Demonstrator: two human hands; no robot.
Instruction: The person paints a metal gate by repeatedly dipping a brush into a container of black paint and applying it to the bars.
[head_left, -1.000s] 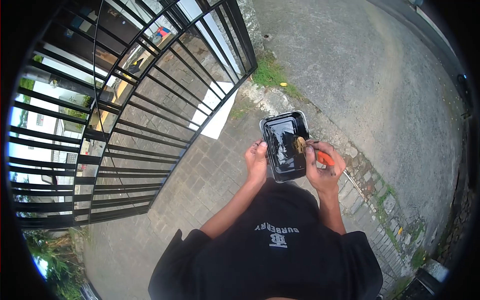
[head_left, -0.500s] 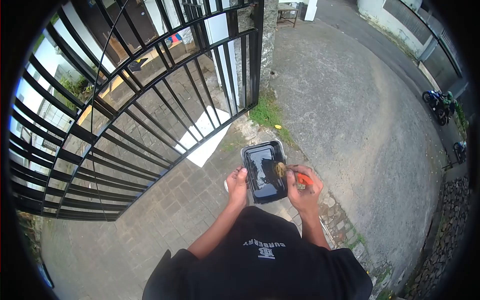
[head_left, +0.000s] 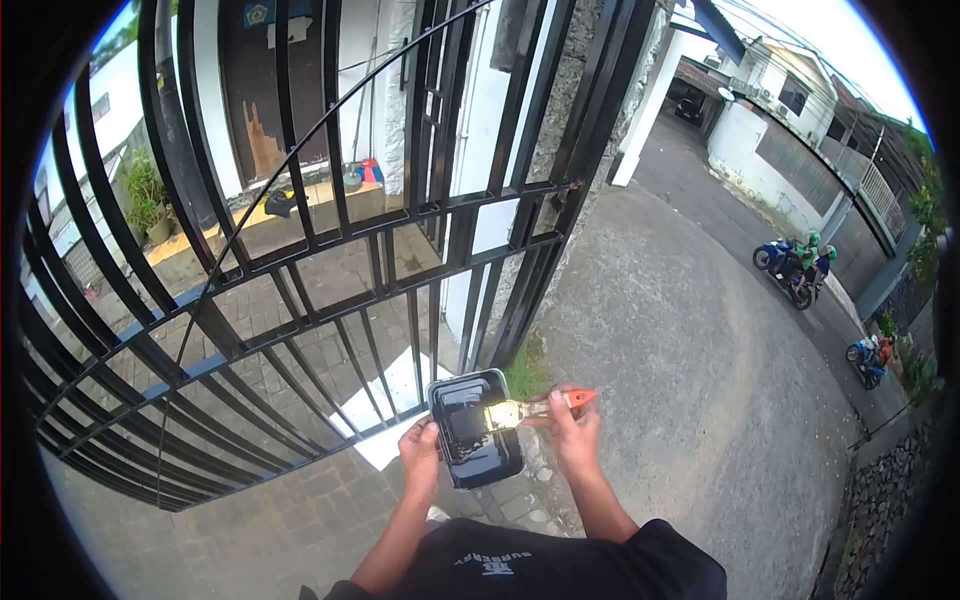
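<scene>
My left hand (head_left: 421, 452) grips the left edge of a black rectangular tray (head_left: 497, 468) that holds dark, glossy paint. In my right hand (head_left: 574, 432) is a paintbrush (head_left: 508, 413) with an orange-red handle tip, its bristle end over the tray's right side. Whether the bristles touch the paint cannot be made out. Dark smudges mark the fingers of my right hand. Just beyond the tray stands a black metal gate (head_left: 350, 310), and a white sheet (head_left: 378, 410) lies on the ground under its lower edge.
A concrete pillar (head_left: 570, 110) adjoins the gate on its right. People on a motorcycle (head_left: 787, 268) are on the road, with another motorcycle (head_left: 868, 362) behind. A stone wall (head_left: 880, 500) runs along the lower right. Potted plants (head_left: 148, 200) stand beyond the gate.
The view has tilted up, showing more gate and road. My right hand has drawn the brush outward to the right, so its bristles and ferrule show more. The motorcycles have moved along the road.
</scene>
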